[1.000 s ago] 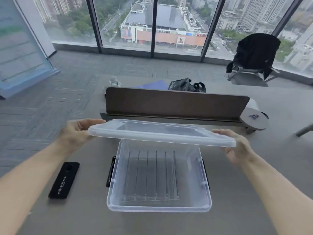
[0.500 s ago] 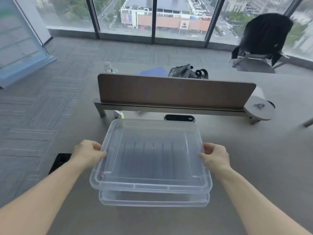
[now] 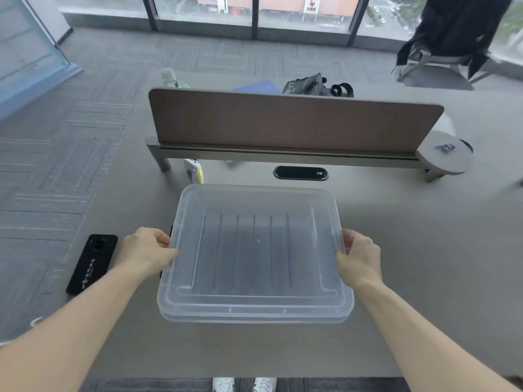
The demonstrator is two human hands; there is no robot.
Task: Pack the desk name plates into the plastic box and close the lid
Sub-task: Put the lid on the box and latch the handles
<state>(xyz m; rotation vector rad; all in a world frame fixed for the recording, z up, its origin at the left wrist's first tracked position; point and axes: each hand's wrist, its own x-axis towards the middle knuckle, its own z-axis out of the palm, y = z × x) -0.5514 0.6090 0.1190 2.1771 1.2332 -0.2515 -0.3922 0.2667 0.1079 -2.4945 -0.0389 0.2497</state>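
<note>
A clear plastic lid [image 3: 254,250] lies flat over the clear plastic box [image 3: 254,318] on the grey desk, and only a thin strip of the box's front rim shows beneath it. My left hand [image 3: 147,251] grips the lid's left edge and my right hand [image 3: 358,257] grips its right edge. Through the lid I see thin upright lines across the box's inside; I cannot tell whether they are name plates or ribs. A black clasp of the box peeks out by my left hand.
A black phone [image 3: 92,263] lies on the desk left of the box. Behind the box stand a brown divider panel [image 3: 294,123], an oval cable port [image 3: 300,173] and a white-and-yellow object [image 3: 194,169]. A round side shelf [image 3: 443,154] sits far right.
Both hands brought the lid down from above the open box and set it over the box. My view tilted downward.
</note>
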